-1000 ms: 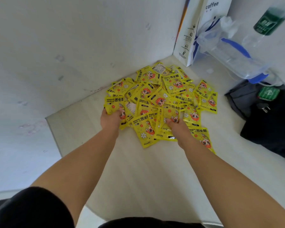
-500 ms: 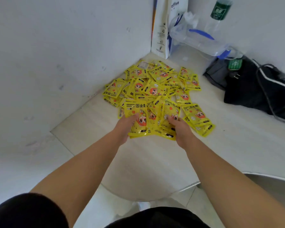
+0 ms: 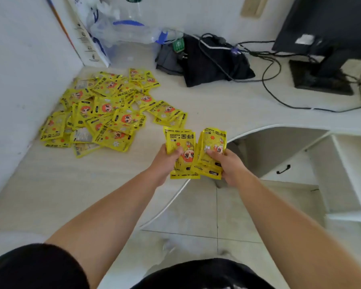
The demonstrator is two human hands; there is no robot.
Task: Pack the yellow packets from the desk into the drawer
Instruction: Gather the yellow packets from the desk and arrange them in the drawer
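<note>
Two hands in the shot, ours: the left hand (image 3: 165, 160) and right hand (image 3: 231, 166) both grip one fanned bunch of yellow packets (image 3: 188, 157). The left fingers (image 3: 176, 152) are curled onto the front of its left half and the right fingers (image 3: 212, 152) onto its right half, so both sides are pinching it. We count at least five packet edges in that bunch, but they overlap, so we can't tell the exact number. The bunch sits right between the two hands, touching both, and is held over the curved front edge of the counter (image 3: 227, 105) with floor tiles (image 3: 196, 209) below. The other packets are in one loose pile (image 3: 104, 109) at the counter's left corner by the wall, well apart from the fingers. That's dozens for sure, too stacked to count. One drawer front with a black handle (image 3: 283, 169) shows under the counter, to the right of the right hand, and it looks closed. Further back on the counter we've got one black bag (image 3: 206, 63), one monitor (image 3: 331, 28), a few black cables (image 3: 267, 80), one white paper bag (image 3: 86, 42) and one clear plastic bag (image 3: 121, 32).
</note>
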